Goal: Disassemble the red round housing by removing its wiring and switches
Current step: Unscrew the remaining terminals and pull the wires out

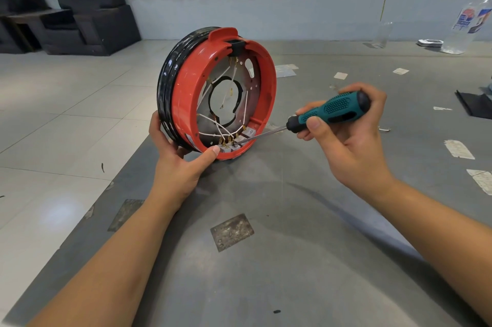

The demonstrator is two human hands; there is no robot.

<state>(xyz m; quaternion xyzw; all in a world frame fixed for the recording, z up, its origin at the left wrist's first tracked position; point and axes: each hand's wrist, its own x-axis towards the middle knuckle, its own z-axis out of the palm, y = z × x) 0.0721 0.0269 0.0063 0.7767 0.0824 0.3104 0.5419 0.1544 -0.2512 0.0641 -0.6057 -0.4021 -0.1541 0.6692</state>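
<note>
Head view looks down on a grey table [292,260], with the red round housing [186,92] standing on edge at centre frame, its open side turned toward the lower right. Black banding wraps the far side of its rim. Inside it, white wires [213,124] run across the metal backplate down to a row of small grey switches [239,142] seated along the bottom of the rim, each carrying brass terminals.

At lower left of the housing, the left hand [178,166] grips it from beneath, fingers curled behind the rim and the thumb pressed on the red edge just beside the switches. At right of centre, the right hand [343,134] is wrapped round the teal and black handle of a screwdriver [330,110], fingers closed on it. The shaft slants down and left into the housing, and its tip sits at the switch row, though whether it is in a screw or under a terminal cannot be told.

The step in hand seems to be freeing the switches or their connectors; all the wiring looks attached, so the task is at an early stage. Next, the tip needs steady seating and controlled force, with the left hand bracing the housing against rolling. A slip could bring the blade toward the left thumb.
</note>
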